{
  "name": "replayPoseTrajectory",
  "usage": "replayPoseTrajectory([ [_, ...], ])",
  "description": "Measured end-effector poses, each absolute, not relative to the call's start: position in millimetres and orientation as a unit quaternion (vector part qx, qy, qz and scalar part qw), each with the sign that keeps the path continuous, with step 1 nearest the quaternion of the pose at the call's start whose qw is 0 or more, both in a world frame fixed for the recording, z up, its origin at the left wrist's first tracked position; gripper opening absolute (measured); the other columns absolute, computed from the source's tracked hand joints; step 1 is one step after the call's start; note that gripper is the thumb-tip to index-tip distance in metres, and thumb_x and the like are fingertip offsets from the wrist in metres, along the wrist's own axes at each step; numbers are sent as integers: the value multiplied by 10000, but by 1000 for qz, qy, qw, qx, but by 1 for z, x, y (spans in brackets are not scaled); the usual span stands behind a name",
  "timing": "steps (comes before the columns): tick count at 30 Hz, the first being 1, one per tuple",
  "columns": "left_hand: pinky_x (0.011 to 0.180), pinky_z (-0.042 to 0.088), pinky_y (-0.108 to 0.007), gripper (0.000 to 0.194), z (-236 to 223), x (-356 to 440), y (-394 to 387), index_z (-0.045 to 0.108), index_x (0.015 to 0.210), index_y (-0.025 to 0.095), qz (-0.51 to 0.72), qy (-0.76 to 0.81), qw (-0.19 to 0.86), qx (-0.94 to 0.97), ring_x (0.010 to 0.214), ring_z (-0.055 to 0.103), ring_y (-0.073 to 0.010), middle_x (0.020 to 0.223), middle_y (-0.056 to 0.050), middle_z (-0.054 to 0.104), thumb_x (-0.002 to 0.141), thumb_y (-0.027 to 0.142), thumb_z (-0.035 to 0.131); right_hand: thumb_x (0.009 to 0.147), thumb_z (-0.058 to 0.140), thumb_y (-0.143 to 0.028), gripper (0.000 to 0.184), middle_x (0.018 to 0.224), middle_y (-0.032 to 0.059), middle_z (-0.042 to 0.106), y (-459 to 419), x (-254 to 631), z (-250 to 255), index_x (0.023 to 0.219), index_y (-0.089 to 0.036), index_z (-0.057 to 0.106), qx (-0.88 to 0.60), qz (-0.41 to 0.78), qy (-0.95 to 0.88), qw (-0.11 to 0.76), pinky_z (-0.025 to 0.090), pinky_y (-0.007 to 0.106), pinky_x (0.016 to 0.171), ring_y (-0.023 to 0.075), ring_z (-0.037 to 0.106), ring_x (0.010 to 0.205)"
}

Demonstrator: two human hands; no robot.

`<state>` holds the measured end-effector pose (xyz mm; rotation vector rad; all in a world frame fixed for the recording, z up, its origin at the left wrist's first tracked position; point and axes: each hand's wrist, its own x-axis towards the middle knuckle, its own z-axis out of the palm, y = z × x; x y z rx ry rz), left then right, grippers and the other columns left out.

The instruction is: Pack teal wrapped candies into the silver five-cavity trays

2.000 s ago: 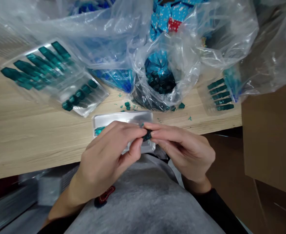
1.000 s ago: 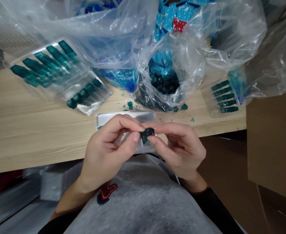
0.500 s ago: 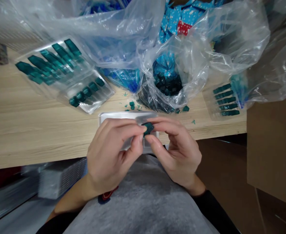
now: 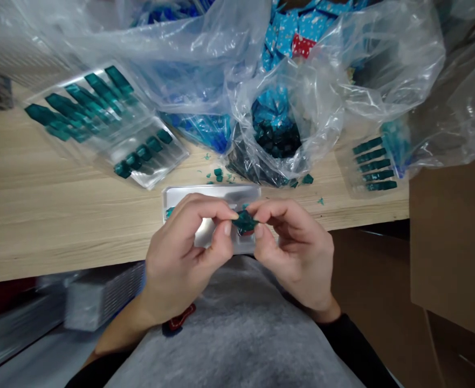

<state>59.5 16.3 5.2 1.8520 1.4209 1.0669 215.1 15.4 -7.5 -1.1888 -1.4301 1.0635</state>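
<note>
A small teal piece is pinched at the fingertips, gripped between the thumb and forefinger of the left hand and those of the right hand, with the other fingers curled inward. The piece is held over a shallow metal tray, whose far rim is seen just beyond the fingertips and whose near end is hidden behind the hands. A second teal piece is lying in the tray, left of the left fingers. The front edge of a pale wooden table is crossed beneath the hands. Past the fingertips, a clear plastic bag filled with dark pieces is standing open, and teal crumbs are scattered between it and the tray. Clear blister trays holding rows of teal pieces are laid well left and well right of the fingers. Blue printed packets are heaped farther off, and a cardboard box is seen right of the right fingers.
</note>
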Motion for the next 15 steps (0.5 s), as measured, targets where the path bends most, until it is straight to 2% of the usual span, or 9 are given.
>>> replayPoseTrajectory([
  [6, 714, 526, -216, 174, 7, 59, 16, 592, 949, 237, 430, 536, 313, 655, 798, 625, -93, 849, 41, 628, 902, 71, 572, 829, 621, -109, 108, 915, 1, 692, 15, 217, -5, 849, -209, 584, -475, 498, -538, 486, 576, 263, 756, 124, 670, 802],
  [9, 709, 532, -244, 166, 3, 57, 17, 596, 956, 250, 436, 535, 306, 656, 799, 624, -108, 841, 36, 626, 922, 93, 556, 825, 624, -107, 110, 912, 0, 695, 16, 216, -4, 834, -206, 577, -467, 519, -524, 488, 579, 245, 734, 115, 677, 776],
  [13, 804, 557, -333, 242, 0, 49, 20, 615, 1000, 284, 401, 495, 201, 744, 922, 637, -165, 969, -6, 639, 892, 74, 568, 852, 611, -136, 86, 894, 3, 680, 21, 219, -2, 833, -198, 556, -461, 560, -502, 472, 554, 200, 672, 95, 668, 737],
  [15, 813, 564, -324, 277, 1, 44, 23, 626, 1008, 283, 365, 436, 133, 812, 957, 639, -169, 1029, -21, 638, 865, 51, 579, 865, 609, -157, 71, 844, -5, 655, 23, 221, -1, 838, -195, 556, -454, 573, -501, 462, 534, 186, 639, 88, 640, 710],
])
